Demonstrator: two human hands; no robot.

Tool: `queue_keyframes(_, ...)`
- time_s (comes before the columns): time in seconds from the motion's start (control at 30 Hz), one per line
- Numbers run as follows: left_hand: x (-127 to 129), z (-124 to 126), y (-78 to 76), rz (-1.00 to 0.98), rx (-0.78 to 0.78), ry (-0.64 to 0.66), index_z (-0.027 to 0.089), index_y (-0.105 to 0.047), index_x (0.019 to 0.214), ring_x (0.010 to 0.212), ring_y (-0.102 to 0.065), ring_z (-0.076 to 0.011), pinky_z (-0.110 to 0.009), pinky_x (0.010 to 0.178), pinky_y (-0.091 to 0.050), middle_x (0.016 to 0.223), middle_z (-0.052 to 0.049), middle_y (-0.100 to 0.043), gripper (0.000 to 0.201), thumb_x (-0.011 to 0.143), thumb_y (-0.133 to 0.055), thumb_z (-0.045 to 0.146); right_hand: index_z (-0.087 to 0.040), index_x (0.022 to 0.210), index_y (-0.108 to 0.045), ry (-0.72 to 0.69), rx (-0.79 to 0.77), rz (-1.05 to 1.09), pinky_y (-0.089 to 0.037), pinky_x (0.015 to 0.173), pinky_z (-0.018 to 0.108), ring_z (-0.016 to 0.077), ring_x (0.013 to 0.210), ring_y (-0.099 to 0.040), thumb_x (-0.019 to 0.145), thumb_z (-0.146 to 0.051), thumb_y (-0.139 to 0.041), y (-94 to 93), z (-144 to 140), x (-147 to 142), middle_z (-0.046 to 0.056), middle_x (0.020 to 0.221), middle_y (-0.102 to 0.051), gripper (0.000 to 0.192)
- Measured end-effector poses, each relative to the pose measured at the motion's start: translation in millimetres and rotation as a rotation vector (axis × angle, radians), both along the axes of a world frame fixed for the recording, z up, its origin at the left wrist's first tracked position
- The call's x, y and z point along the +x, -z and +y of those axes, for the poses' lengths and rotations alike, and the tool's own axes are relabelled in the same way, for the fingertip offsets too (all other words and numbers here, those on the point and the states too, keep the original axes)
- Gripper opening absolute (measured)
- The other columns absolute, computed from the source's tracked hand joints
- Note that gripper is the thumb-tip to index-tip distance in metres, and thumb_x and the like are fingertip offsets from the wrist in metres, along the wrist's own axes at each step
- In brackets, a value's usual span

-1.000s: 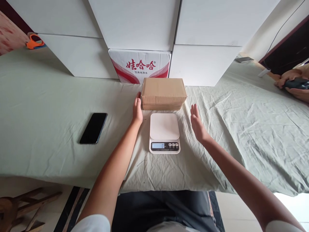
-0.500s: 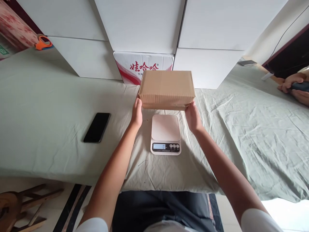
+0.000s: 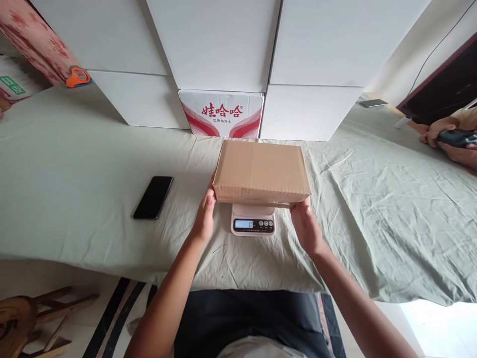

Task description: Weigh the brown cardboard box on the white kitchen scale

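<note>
A person's left hand (image 3: pixel 204 219) and right hand (image 3: pixel 306 226) clasp the two short ends of a plain brown rectangular cardboard box (image 3: pixel 261 171), fingers pressed flat to its sides, a grip that keeps the carton level as it sits over the small white digital kitchen scale (image 3: pixel 253 221). The box covers the scale's platform, leaving only the near strip with the display and buttons showing; the readout appears to show zero, so the carton's weight may not yet rest on it, though contact cannot be made out. The scale stands on a wrinkled pale green cloth-covered table (image 3: pixel 74 164), with a black smartphone (image 3: pixel 153 197) lying to the left and a white carton with red printing (image 3: pixel 221 113) beyond, among stacked white boxes (image 3: pixel 219 44). Another person's hands (image 3: pixel 447 141) work at the far right. Half a second earlier the box was held farther back, the platform bare.
</note>
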State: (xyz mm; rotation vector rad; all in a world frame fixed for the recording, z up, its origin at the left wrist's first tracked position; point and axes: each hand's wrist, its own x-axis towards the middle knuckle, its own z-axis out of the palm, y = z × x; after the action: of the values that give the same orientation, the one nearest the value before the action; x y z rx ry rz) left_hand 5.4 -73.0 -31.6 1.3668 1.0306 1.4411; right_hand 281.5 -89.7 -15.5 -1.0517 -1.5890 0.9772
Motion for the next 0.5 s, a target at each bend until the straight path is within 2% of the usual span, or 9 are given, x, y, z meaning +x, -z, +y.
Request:
queue_keyframes(0.1, 1.5, -6.7, 7.7, 0.004, -0.025, -0.021, 0.038, -0.056, 0.159, 0.168, -0.039, -0.0307, -0.048, 0.136, -0.037, 0.168, -0.005, -0.058, 0.079, 0.100, -0.031, 0.084, -0.036, 0.176, 0.004, -0.010, 0.001, 0.019, -0.037, 0.139, 0.058, 0.0254, 0.174, -0.025, 0.105, -0.065, -0.008, 4.1, -0.7, 0.9, 0.001, 0.179, -0.041, 0.078)
queue_keyframes(0.27, 4.0, -14.4, 19.0, -0.034, -0.060, -0.060, 0.041, -0.056, 0.158, 0.168, -0.039, -0.0304, -0.048, 0.133, -0.042, 0.171, -0.003, -0.055, 0.075, 0.100, -0.033, 0.083, -0.039, 0.173, -0.024, -0.040, -0.064, 0.198, -0.034, 0.141, 0.061, 0.0299, 0.173, -0.028, 0.104, -0.070, -0.027, 7.3, 0.5, 2.0, -0.002, 0.180, -0.042, 0.076)
queue_keyframes(0.4, 8.7, -16.1, 22.1, -0.050, -0.033, -0.044, 0.038, -0.048, 0.165, 0.171, -0.031, -0.0301, -0.048, 0.140, -0.030, 0.179, -0.003, -0.044, 0.076, 0.103, -0.033, 0.080, -0.041, 0.169, -0.037, -0.018, -0.108, 0.304, -0.025, 0.145, 0.054, 0.0255, 0.174, -0.024, 0.104, -0.072, -0.034, 8.9, -2.6, -5.5, -0.006, 0.177, -0.047, 0.071)
queue_keyframes(0.5, 7.4, -17.8, 21.4, -0.043, 0.010, -0.050, 0.040, -0.039, 0.170, 0.175, -0.018, -0.0276, -0.047, 0.143, -0.018, 0.186, 0.000, -0.028, 0.077, 0.103, -0.035, 0.079, -0.047, 0.165, -0.042, 0.032, -0.118, 0.382, -0.014, 0.148, 0.052, 0.0228, 0.176, -0.015, 0.104, -0.074, -0.037, 7.3, -7.1, -7.9, -0.013, 0.179, -0.041, 0.067)
